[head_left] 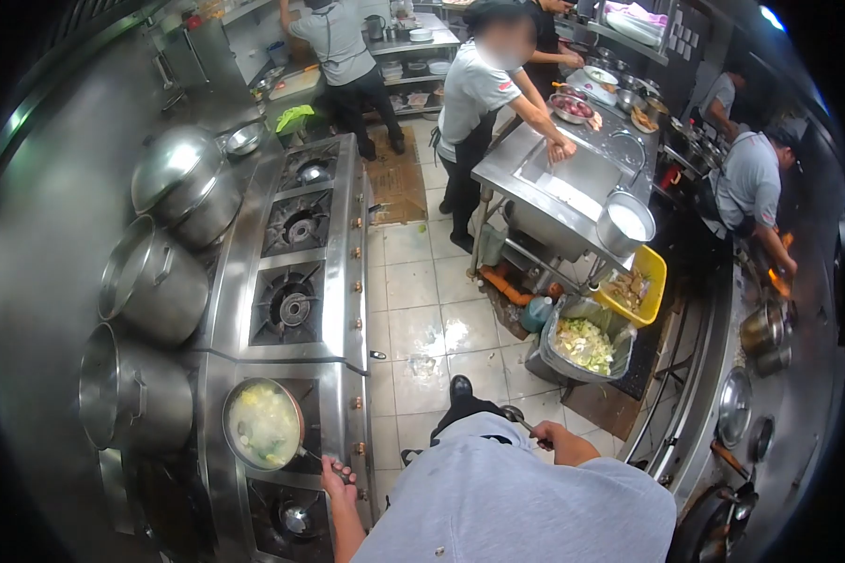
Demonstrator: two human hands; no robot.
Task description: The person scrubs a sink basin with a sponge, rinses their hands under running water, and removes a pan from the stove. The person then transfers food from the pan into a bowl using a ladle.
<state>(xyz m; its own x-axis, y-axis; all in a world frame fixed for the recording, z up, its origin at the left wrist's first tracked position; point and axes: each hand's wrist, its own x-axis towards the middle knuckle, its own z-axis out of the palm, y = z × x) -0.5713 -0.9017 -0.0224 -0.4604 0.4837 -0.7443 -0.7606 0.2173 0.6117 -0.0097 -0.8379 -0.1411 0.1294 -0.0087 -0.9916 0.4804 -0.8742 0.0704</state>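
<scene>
A round pan (264, 424) with pale, steaming food and yellowish pieces sits over a burner on the steel stove at the lower left. My left hand (338, 477) is wrapped round the pan's handle, just right of the pan. On the other side of my body, my right hand (546, 433) is closed on the handle of a metal utensil (513, 413), held low over the floor beside my leg. The utensil's far end is partly hidden by my shirt.
Large steel pots (139, 389) line the stove's back. Bare burners (294, 308) run ahead. A person (483, 89) works at the sink (573, 183); others stand farther off. A scrap bin (587, 347) and yellow tub (643, 286) stand right of the tiled floor.
</scene>
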